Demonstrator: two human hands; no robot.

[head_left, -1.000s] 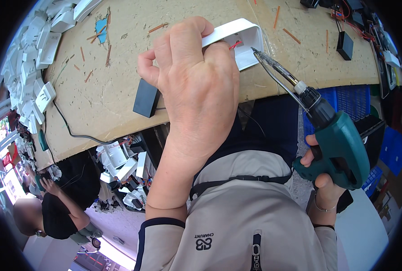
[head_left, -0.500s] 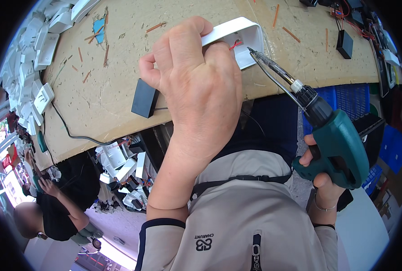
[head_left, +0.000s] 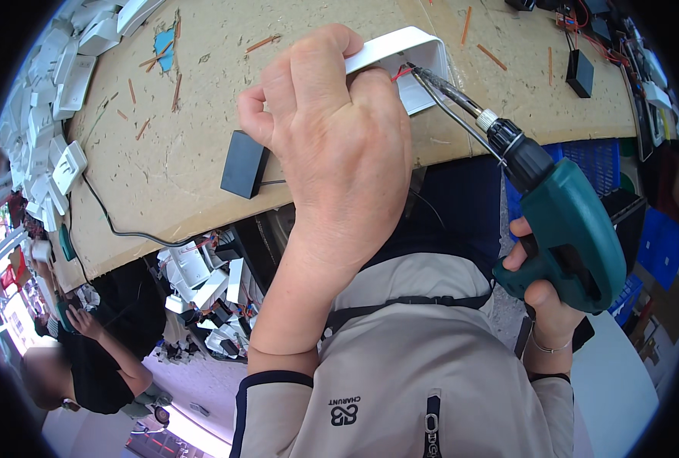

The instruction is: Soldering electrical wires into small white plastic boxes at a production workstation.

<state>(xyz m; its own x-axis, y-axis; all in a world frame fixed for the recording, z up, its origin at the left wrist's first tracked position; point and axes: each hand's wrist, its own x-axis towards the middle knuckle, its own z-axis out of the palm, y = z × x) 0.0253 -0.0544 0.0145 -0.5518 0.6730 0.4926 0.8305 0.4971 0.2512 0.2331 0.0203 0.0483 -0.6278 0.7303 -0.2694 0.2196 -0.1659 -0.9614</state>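
Housing, white, open-faced: held tilted above the worktable, near its front edge. Red wire: at the housing's opening. Left hand: back upward, fingers clamped on the housing; fingertips mostly hidden. Soldering gun, green and black: tip inside the opening, beside the red wire; contact cannot be told. Right hand: fingers and thumb closed round the gun's handle. Black box: on the worktable, just left of the left wrist. Brown sticks: scattered on the worktable. Blue patch: upper left. White casings: heaped along the left side. Second black box: upper right, with wires. Blue crate: beyond the worktable's edge, right. Co-worker: lower left.
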